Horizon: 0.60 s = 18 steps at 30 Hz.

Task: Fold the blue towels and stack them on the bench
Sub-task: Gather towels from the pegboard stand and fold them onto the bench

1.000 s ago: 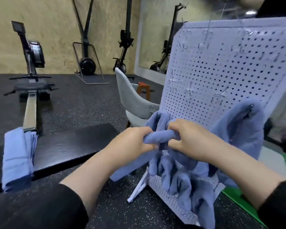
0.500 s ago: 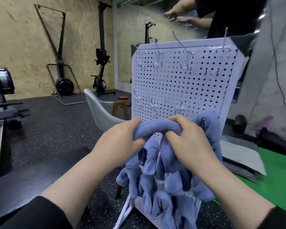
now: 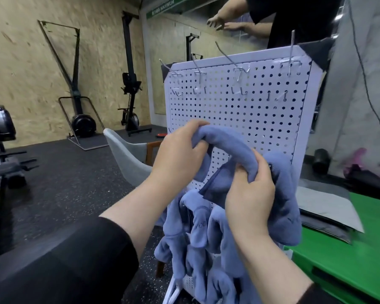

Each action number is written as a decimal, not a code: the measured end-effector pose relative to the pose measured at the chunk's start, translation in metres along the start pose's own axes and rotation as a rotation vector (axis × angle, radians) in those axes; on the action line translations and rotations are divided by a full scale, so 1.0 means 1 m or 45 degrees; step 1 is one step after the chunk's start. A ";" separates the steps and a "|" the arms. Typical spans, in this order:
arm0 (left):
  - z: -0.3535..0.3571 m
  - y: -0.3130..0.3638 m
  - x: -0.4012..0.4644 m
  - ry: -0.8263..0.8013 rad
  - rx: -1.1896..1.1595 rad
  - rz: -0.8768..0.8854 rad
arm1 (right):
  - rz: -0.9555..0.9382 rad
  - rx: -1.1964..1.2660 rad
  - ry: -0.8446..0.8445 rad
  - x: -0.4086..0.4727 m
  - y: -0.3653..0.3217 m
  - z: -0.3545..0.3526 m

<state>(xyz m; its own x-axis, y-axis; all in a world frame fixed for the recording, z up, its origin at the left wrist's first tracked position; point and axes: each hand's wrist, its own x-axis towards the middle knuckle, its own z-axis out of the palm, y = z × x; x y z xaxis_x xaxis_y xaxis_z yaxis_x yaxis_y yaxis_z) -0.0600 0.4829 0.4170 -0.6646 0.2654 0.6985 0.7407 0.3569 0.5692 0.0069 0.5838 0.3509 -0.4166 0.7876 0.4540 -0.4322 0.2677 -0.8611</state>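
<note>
Blue terry, soft and limp, bunched between both hands in front of a white pegboard [image 3: 239, 110]. Left hand [image 3: 180, 154] curled round the upper end of the blue towel [image 3: 226, 145], thumb beneath the roll. Right hand [image 3: 250, 194] just below and to the right, fingers pinching the same rolled edge, more cloth hanging under the wrist. Probably light, floppy, no slip risk, but apt to sag and tangle; best taken at two corners and pulled apart to spread flat before folding.

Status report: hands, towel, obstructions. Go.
Both hands gripping: left hand, right hand. Blue towel bunched, unfolded, against pegboard. Towel near a hook; snagging unclear.
</note>
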 end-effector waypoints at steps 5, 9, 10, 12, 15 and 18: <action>0.014 0.015 0.037 -0.106 0.042 0.120 | -0.030 0.041 0.109 0.008 0.005 0.008; 0.032 0.010 0.058 -0.188 0.030 0.114 | -0.102 0.002 0.180 0.018 0.012 0.014; 0.036 0.007 0.061 -0.195 0.015 0.108 | -0.132 -0.018 0.189 0.020 0.015 0.014; 0.045 0.000 0.064 -0.196 -0.001 0.086 | -0.183 -0.067 0.194 0.022 0.020 0.015; 0.058 -0.011 0.062 -0.181 0.031 0.042 | -0.213 -0.136 0.167 0.023 0.028 0.014; 0.068 -0.032 0.050 -0.158 0.036 -0.078 | -0.208 -0.178 0.089 0.025 0.038 0.011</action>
<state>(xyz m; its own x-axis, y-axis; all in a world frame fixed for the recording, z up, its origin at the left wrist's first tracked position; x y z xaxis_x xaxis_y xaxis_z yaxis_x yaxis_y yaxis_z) -0.1239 0.5460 0.4044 -0.7168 0.3506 0.6027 0.6965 0.4006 0.5954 -0.0284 0.6071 0.3323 -0.2920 0.7626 0.5772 -0.3722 0.4653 -0.8031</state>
